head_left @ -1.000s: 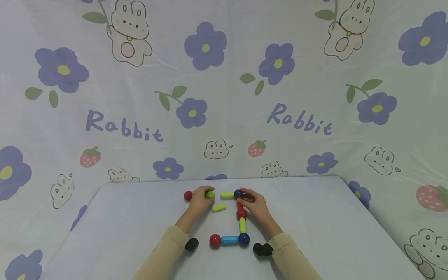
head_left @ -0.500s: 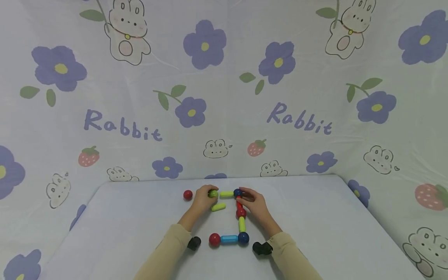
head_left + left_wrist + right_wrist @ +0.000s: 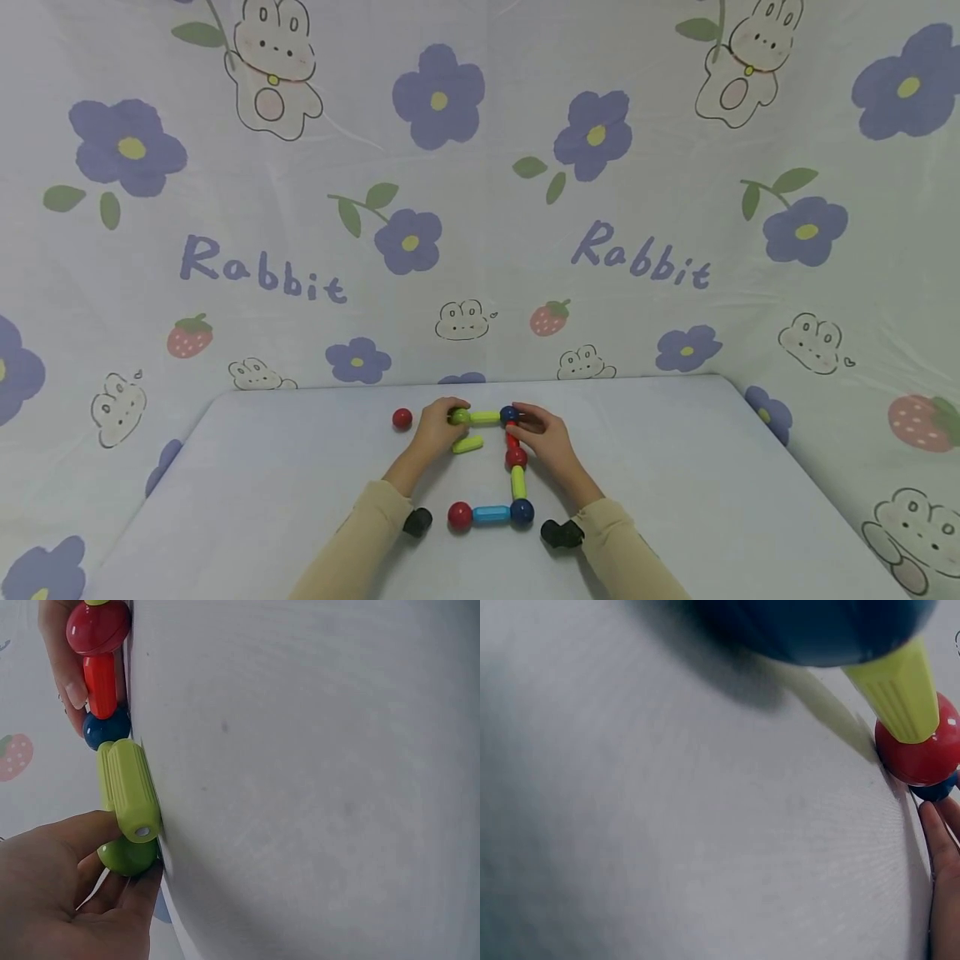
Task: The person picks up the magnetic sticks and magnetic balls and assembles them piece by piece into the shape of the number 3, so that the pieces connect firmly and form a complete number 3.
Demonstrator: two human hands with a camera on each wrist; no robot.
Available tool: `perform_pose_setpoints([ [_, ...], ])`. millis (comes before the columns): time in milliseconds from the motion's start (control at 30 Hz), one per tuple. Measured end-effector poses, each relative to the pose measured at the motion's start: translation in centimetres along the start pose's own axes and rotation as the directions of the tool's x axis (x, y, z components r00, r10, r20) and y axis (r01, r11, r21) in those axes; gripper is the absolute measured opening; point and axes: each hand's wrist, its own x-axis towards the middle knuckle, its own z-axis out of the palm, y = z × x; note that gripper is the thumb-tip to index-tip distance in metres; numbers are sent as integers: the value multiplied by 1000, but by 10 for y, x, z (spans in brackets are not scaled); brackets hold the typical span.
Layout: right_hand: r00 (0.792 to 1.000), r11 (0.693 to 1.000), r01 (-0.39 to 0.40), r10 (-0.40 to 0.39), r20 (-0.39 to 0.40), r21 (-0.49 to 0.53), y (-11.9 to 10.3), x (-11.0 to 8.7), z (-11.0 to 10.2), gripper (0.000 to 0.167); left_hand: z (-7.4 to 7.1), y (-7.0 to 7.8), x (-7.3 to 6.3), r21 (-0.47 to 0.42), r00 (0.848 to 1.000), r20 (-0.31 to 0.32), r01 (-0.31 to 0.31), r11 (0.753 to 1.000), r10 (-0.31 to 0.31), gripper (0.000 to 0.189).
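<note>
My left hand [image 3: 433,435] pinches a green ball [image 3: 460,417] between thumb and fingers. That ball sits right at the left end of a yellow-green magnetic rod [image 3: 484,417], whose other end joins a dark blue ball [image 3: 509,414]. Thumb and fingers of my right hand [image 3: 553,443] hold this blue ball, the thumb beside the red rod [image 3: 513,437] below it. The chain runs on through a red ball [image 3: 516,457] and another yellow-green rod [image 3: 900,690] towards me. A loose yellow-green rod [image 3: 135,791] lies near my left fingers, its metal end showing.
Nearer me, the chain turns left at a second blue ball [image 3: 521,512], along a light blue rod [image 3: 491,514] to a red ball [image 3: 461,516]. A single red ball [image 3: 402,419] lies left of my left hand. Patterned cloth [image 3: 480,192] hangs behind the white table [image 3: 262,467].
My left hand has moved right with the green ball, closing the gap to the yellow-green rod's end. The right hand stays at the blue ball.
</note>
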Motion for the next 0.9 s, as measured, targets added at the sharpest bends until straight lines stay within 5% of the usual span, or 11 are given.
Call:
perform_pose_setpoints([
  [133,1000,1000,1,-1,-5,6,0,0,1,50,0,1,-1,-7,1000,5,11,1000,-11,32],
  [333,999,1000,-3,4,-46,14,29,13,6,48,-2,1,-4,-19,1000,13,10,1000,-9,34],
  [567,1000,1000,-5,6,-29,25,24,11,6,49,-6,4,-8,-49,1000,13,7,999,-6,40],
  [900,999,1000,-5,5,-43,16,32,14,6,47,-7,6,-15,-104,992,-98,-84,991,74,45],
])
